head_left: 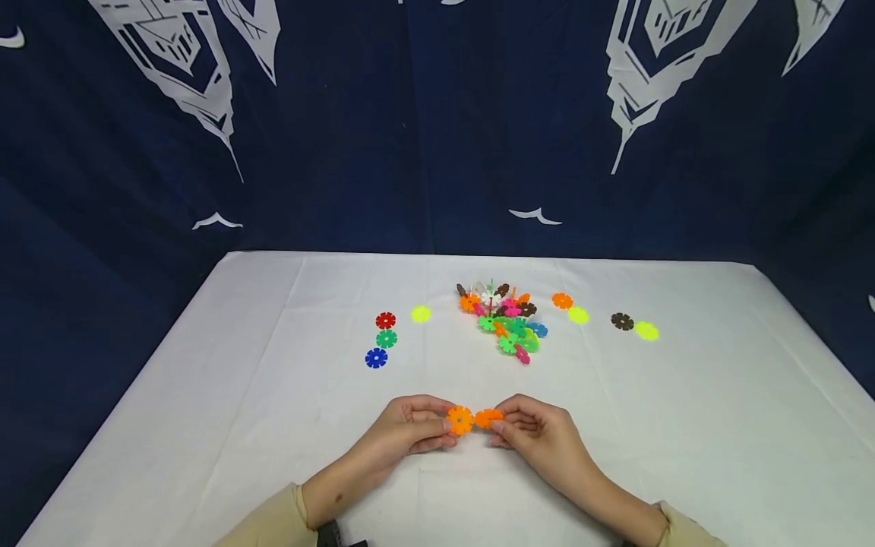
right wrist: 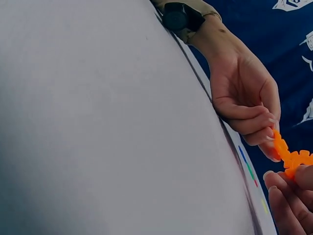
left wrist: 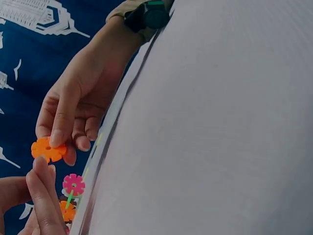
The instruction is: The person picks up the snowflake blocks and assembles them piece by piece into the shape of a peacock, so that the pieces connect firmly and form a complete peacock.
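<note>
Near the front of the table, my left hand (head_left: 410, 427) pinches an orange notched flower disc (head_left: 460, 420) between thumb and fingers. My right hand (head_left: 543, 434) pinches a second orange disc (head_left: 488, 418), more tilted, just to its right. The discs' edges meet or nearly meet; whether their notches interlock I cannot tell. In the right wrist view, the left hand (right wrist: 244, 93) holds its disc (right wrist: 279, 145) against the other orange disc (right wrist: 299, 159). The left wrist view shows the right hand (left wrist: 73, 105) with its disc (left wrist: 49, 149); the left fingers hide the other disc.
Beyond the hands lies a cluster of joined multicoloured discs (head_left: 509, 323). Loose red (head_left: 386, 320), green (head_left: 386, 339), blue (head_left: 376, 358) and yellow (head_left: 421, 314) discs lie left of it. Orange (head_left: 563, 301), yellow (head_left: 578, 315) and brown (head_left: 622, 321) discs lie right, on the white tablecloth (head_left: 307, 410).
</note>
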Motion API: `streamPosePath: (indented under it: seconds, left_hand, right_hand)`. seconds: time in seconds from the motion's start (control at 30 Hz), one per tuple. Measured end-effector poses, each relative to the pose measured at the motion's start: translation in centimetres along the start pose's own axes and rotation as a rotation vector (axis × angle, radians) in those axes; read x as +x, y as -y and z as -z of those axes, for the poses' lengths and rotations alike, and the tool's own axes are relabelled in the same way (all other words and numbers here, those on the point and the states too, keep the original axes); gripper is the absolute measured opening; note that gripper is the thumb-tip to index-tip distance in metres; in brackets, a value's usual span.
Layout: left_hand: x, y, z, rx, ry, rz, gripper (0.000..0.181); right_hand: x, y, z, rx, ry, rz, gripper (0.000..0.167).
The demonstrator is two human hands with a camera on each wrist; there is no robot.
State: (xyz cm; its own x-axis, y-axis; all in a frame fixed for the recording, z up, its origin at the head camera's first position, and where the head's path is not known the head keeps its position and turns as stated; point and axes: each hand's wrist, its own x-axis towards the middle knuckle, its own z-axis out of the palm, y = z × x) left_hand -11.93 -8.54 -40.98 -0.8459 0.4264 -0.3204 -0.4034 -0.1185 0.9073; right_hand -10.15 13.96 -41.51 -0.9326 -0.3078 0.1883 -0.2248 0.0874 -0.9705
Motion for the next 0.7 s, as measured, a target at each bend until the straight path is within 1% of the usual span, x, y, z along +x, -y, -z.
streamPosePath:
  seconds: [0.17,0.37,0.53,0.6,0.7]
  left_hand:
    - [-0.12,0.12,-0.13,-0.033,-0.03,-0.009,0.032]
    - [-0.16,0.2,-0.32,-0.058,-0.04,-0.014,0.031]
    - [-0.18,0.27,-0.45,-0.073,-0.042,-0.005,0.029]
    - [-0.21,0.27,-0.49,-0.074,-0.041,-0.002,0.028]
    - [-0.24,0.31,-0.54,-0.073,-0.036,0.005,0.026]
  right_hand:
    - [-0.02,-0.19,-0.45,-0.008,0.016,0.002,0.012]
    - [-0.06,-0.33,-0.7,-0.032,0.016,0.002,0.012]
    - [-0.13,-0.53,-0.77,-0.079,0.028,0.045,0.01]
    - [-0.13,-0.72,-0.8,-0.118,0.038,0.072,0.01]
    - [-0.11,-1.0,-0.89,-0.194,0.052,0.133,0.01]
